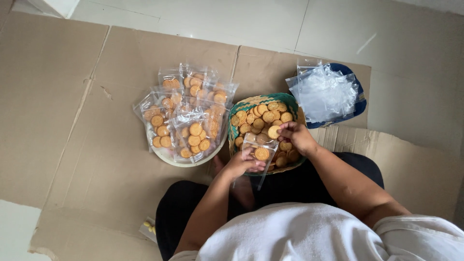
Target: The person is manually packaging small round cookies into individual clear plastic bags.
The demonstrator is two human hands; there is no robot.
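Bagging step: the left hand (241, 164) holds a small clear bag (260, 150) over the near rim of the woven basket (251, 102), its grip closed on the bag's lower edge, with one round biscuit (262, 153) already visible inside. The right hand (296, 135) has its grip closed, fingertips pinching a single biscuit (274, 131) just above the bag's mouth and over the loose biscuits in the basket. For a clean insertion, judge the following: keep the bag mouth spread and tilted toward the right hand, feed the biscuit edge-first so it slides flat against the one inside, and keep the bag over the basket (any dropped piece then falls back into stock). Pose: both forearms converge from the person's lap, the left wrist low with palm turned up under the bag, the right wrist arched with fingers pointing left and down. Filled bags (186, 116) lie piled on a pale round tray (193, 163) to the left; empty bags (325, 92) rest on a blue tray (360, 104) to the right, all on flattened cardboard (72, 121) on the floor.
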